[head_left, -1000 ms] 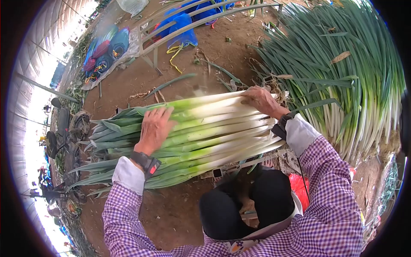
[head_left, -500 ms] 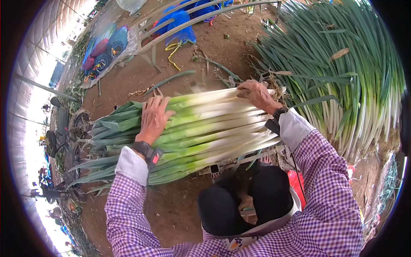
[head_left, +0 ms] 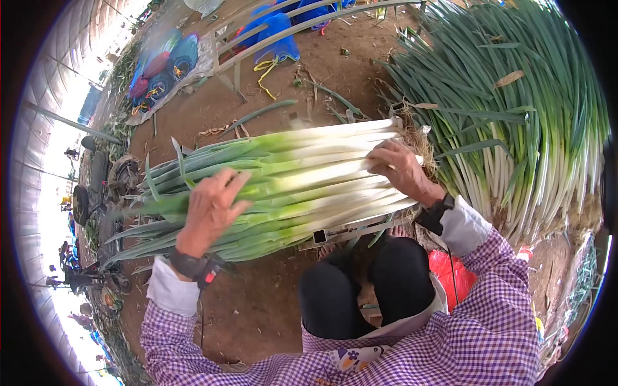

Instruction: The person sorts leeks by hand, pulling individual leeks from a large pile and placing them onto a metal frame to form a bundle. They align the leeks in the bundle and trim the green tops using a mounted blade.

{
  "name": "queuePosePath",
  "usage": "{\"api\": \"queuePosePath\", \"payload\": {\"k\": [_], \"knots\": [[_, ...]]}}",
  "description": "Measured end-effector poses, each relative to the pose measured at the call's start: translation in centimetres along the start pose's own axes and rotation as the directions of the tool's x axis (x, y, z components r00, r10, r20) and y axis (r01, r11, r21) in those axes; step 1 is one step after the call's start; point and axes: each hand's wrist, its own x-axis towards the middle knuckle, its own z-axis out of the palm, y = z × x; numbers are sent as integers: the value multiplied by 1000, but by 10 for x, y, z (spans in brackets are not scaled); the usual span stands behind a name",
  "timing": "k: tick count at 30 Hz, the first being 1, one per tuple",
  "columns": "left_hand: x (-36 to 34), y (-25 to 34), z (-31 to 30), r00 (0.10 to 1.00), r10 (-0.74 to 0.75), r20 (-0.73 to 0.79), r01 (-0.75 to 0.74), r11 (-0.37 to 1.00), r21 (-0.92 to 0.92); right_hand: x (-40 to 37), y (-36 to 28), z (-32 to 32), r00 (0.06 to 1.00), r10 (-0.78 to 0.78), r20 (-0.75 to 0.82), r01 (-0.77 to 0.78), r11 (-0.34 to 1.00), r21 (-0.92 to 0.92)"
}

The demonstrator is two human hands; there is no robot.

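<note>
My right hand [head_left: 400, 172] clamps a leek [head_left: 344, 172]; I cannot tell whether my blurred left hand [head_left: 211, 209] grips. Other leeks [head_left: 290, 229] lie lined up, with a pile [head_left: 508, 96] at right.

One head-worn camera looks forward and down, close above the hands [head_left: 212, 209]

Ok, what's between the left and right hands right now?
Leek stalks, shading from green near the left hand to white near the right hand. The head view shows it.
</note>
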Motion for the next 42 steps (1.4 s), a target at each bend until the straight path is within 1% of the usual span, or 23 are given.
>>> {"api": "queuePosePath", "payload": {"k": [1,4,5,8,9,12,15,18,19,20,22,23,26,27,30,31,34,35,38,40,42], "knots": [[-9,-7,20,998,-19,55,20,1000,-16,-5,5,6,999,28,32,-28,999,-17],[-15,-18,63,998,-58,-37,59,998,10,-8,24,21,998,41,54,-37,996,-83],[-12,-23,71,996,-70,-60,70,998,4,-8,28,21,998,39,51,-31,989,-146],[2,-32,84,988,-113,-102,113,994,-12,-6,41,27,999,39,-15,-41,986,-164],[5,-33,87,987,-124,-102,124,992,-11,-5,39,28,998,60,-9,-61,978,-199],[9,-34,95,979,-150,-136,149,989,-17,-2,44,34,998,29,-50,-41,968,-246],[14,-39,104,969,-188,-160,186,982,-30,8,60,39,998,23,-54,-37,959,-281],[19,-42,111,962,-220,-163,212,975,-67,11,65,42,996,-9,-87,-13,968,-250],[19,-42,111,962,-222,-162,213,975,-67,13,67,40,995,48,-86,-64,979,-196],[17,-42,111,962,-224,-159,216,974,-66,13,68,40,996,68,-59,-78,980,-182],[12,-37,109,963,-223,-152,213,974,-76,13,71,34,994,106,-8,-106,981,-165],[10,-34,109,964,-220,-149,209,974,-84,9,70,34,996,89,-20,-91,984,-153],[3,-34,117,960,-214,-181,204,976,-76,-4,70,38,998,41,-55,-53,972,-227],[5,-35,117,958,-225,-176,211,973,-95,-2,70,38,996,63,-64,-74,980,-185],[18,-38,122,936,-311,-164,297,949,-102,5,73,34,988,153,-2,-151,972,-182],[18,-35,122,929,-323,-182,308,945,-108,3,71,35,991,134,-28,-136,976,-170],[15,-26,117,922,-342,-184,325,939,-117,-6,53,34,992,47,-114,-70,975,-210],[15,-27,119,918,-350,-187,331,936,-122,-9,48,31,989,30,-145,-70,959,-274],[16,-27,121,917,-351,-188,335,935,-112,-5,54,20,948,20,-316,-159,893,-421],[16,-27,123,919,-346,-189,331,937,-109,4,72,11,959,83,-272,-215,839,-500],[15,-30,123,919,-343,-193,328,939,-105,12,86,2,973,212,-93,-226,789,-571]]}}
